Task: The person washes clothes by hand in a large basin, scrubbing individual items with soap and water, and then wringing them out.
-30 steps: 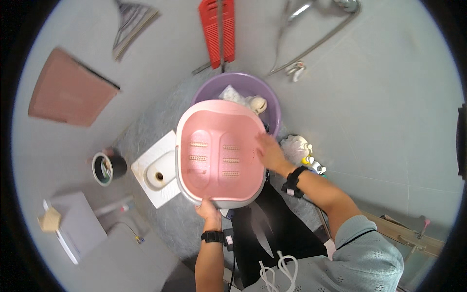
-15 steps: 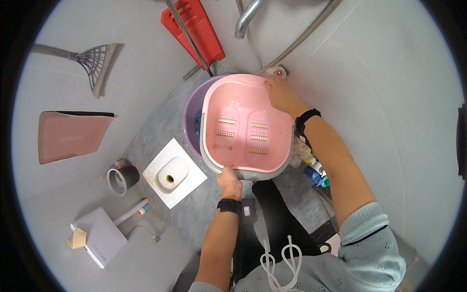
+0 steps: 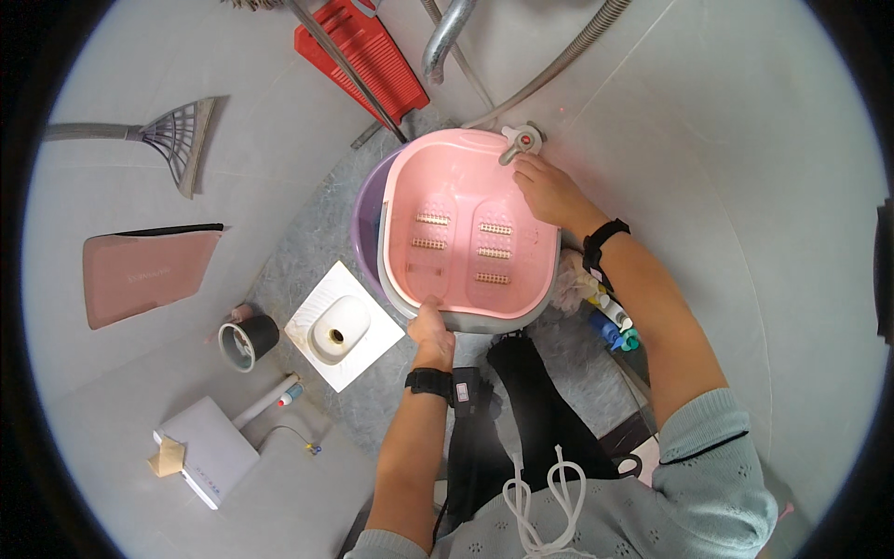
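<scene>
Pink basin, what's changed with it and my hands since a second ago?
The pink basin has shifted right, away from the squat toilet, farther over the purple tub. Your right hand moved from the basin's right side to the wall valve. Your left hand still holds the near rim.

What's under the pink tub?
Seen from above, the left part of a purple basin peeks out beneath the pink tub. The tub covers the rest, so anything underneath there can't be seen.
</scene>
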Motion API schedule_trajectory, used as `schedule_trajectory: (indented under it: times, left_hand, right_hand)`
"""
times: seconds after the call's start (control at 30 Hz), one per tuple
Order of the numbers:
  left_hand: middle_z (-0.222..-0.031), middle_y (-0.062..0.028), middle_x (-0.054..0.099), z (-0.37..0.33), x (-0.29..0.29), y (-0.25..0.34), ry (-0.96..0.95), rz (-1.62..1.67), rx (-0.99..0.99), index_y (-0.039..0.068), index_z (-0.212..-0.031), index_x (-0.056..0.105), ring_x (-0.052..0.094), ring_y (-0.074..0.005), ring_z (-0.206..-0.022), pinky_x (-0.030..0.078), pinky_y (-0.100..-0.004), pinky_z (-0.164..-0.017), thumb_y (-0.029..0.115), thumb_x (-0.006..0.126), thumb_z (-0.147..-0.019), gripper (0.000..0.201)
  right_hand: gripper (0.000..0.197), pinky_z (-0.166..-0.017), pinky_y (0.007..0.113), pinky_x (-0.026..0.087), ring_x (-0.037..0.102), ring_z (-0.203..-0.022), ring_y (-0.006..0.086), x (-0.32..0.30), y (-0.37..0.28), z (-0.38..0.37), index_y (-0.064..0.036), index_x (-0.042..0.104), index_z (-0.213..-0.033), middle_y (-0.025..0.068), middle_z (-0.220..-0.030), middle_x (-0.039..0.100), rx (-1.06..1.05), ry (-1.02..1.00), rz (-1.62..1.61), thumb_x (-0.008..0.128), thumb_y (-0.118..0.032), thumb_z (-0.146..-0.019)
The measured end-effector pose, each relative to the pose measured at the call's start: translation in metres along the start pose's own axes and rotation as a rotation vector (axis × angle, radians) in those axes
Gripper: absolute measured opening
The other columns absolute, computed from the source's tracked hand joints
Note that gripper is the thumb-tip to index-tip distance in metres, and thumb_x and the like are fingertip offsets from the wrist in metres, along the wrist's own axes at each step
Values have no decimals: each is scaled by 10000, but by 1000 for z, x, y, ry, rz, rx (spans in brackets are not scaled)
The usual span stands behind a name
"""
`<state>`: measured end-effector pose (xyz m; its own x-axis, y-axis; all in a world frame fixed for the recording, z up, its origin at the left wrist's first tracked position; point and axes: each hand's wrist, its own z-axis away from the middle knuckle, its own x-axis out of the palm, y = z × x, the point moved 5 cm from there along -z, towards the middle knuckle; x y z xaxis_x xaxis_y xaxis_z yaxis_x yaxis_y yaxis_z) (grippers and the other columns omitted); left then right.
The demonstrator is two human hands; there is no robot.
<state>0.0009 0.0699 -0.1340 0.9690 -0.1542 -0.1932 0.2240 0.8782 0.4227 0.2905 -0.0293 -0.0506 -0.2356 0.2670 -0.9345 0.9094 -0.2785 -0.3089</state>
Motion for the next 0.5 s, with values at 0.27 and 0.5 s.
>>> schedule_trajectory:
  times: [0.27, 0.5]
  left_hand:
    - [-814, -142, 542, 3, 1, 11, -86, -42, -37, -100, -873, 510, 561, -244, -676, 469, -379, -584, 55, 607, -652, 287]
    - [-781, -102, 547, -28, -1, 30, -188, -121, -38, -70, -883, 554, 550, -232, -658, 464, -373, -570, 44, 621, -661, 258]
  right_hand:
    - [565, -923, 408, 390, 487, -1093, 314, 33, 10, 101, 25, 427, -1204, 180, -1163, 508, 1045, 85, -298, 647, -202, -735]
    - [465, -715, 328, 485, 610, -847, 253, 131, 14, 174, 96, 552, -1043, 177, -963, 620, 1570, 149, -1113, 645, -232, -727]
